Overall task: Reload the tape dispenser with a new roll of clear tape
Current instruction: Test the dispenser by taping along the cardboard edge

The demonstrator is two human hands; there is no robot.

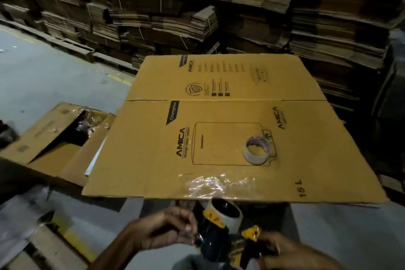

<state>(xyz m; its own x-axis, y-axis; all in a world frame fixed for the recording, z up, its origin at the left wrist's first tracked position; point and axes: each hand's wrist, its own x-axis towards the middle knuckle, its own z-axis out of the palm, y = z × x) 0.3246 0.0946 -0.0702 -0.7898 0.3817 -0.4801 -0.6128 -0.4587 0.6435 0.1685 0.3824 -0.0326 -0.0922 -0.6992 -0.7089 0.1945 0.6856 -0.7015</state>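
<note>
A black and yellow tape dispenser [221, 241] is held low in front of me, below the near edge of a flattened carton. A roll of clear tape [229, 211] sits on its spindle. My left hand [162, 230] pinches a strip of clear tape at the dispenser's left side. My right hand [285, 252] grips the dispenser's handle end at the bottom right. A nearly spent tape core [257, 150] stands on the flattened carton [153, 160], apart from both hands.
A crumpled patch of clear tape [219, 184] sticks to the carton's near edge. An open cardboard box [54, 144] with plastic inside lies to the left on the grey floor [43, 76]. Tall stacks of flattened cartons [241, 6] wall the back.
</note>
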